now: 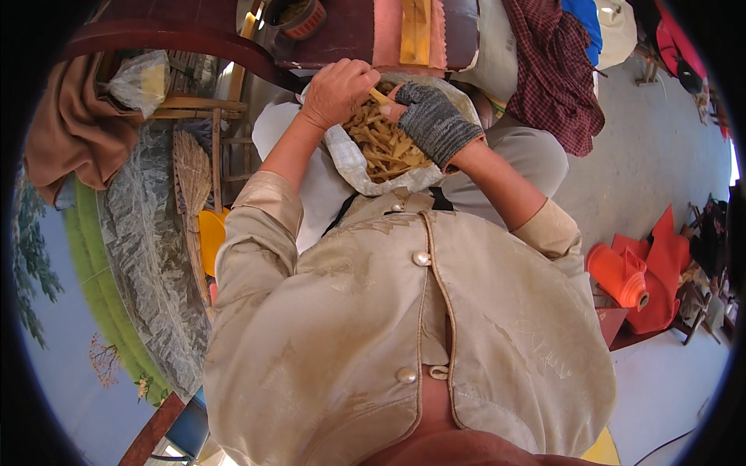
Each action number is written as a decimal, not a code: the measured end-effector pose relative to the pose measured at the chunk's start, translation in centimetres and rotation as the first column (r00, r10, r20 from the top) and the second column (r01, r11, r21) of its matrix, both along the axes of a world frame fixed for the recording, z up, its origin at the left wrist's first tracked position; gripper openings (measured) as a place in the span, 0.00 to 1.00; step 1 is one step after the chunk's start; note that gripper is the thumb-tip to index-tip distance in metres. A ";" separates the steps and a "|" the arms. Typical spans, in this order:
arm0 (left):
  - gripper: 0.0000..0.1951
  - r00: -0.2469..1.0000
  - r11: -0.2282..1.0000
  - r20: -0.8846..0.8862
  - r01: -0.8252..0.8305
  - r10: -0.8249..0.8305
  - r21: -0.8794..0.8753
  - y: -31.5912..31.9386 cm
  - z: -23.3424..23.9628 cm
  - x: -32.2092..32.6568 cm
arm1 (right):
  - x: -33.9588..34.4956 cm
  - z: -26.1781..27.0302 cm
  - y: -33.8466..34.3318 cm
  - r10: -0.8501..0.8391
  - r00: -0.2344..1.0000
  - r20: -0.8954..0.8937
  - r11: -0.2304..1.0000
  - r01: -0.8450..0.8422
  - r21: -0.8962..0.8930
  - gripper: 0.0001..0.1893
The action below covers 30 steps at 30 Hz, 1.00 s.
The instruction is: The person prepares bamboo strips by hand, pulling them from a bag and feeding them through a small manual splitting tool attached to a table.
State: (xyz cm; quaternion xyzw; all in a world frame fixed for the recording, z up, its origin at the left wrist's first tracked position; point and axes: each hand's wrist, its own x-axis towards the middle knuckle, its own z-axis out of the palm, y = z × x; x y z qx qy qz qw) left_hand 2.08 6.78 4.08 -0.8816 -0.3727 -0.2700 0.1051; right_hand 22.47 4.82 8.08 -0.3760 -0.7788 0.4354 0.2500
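My bare left hand [337,92] is closed around one end of a pale yellow strip [381,97]. My right hand [436,121], in a grey knitted fingerless glove, pinches the other end between thumb and fingers. Both hands are above a white woven sack [356,169] resting open between my legs. Many short yellow-brown strips [387,145] fill it; I cannot tell their material. Just beyond the hands, a wooden block [415,32] lies on a pink cloth [387,35] draped over a dark red tabletop [344,52].
A round container [303,20] with pieces inside stands on the table. At left are a curved dark-red wooden bar [175,42], a straw broom [192,166] and a brown cloth [87,128]. Checked fabric [553,76] hangs at right, and an orange thermos-like vessel [616,275] is farther back.
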 end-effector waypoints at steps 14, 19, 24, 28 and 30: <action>0.08 0.327 0.419 0.708 0.624 0.626 -0.659 4.1 -0.1 3.9 | 2.2 -3.1 9.7 -0.298 0.933 0.201 0.954 0.288 0.077 0.21; 0.08 0.543 0.563 0.568 0.199 0.618 -0.802 5.4 0.4 4.4 | 1.6 -1.5 11.4 -0.212 0.862 0.461 0.977 0.170 0.131 0.17; 0.10 0.704 0.649 0.412 -0.092 0.579 -0.755 7.1 -2.2 3.9 | 1.5 -8.4 12.7 -0.335 0.763 0.553 0.852 -0.006 0.524 0.16; 0.13 0.735 0.617 0.295 -0.208 0.610 -0.759 3.7 -1.7 3.3 | 2.6 -8.5 10.4 -0.416 0.816 0.402 0.885 0.262 0.385 0.16; 0.14 0.729 0.601 0.361 -0.087 0.582 -0.794 1.3 -1.9 3.3 | 2.9 -5.7 7.8 -0.472 0.854 0.217 0.873 0.421 0.245 0.15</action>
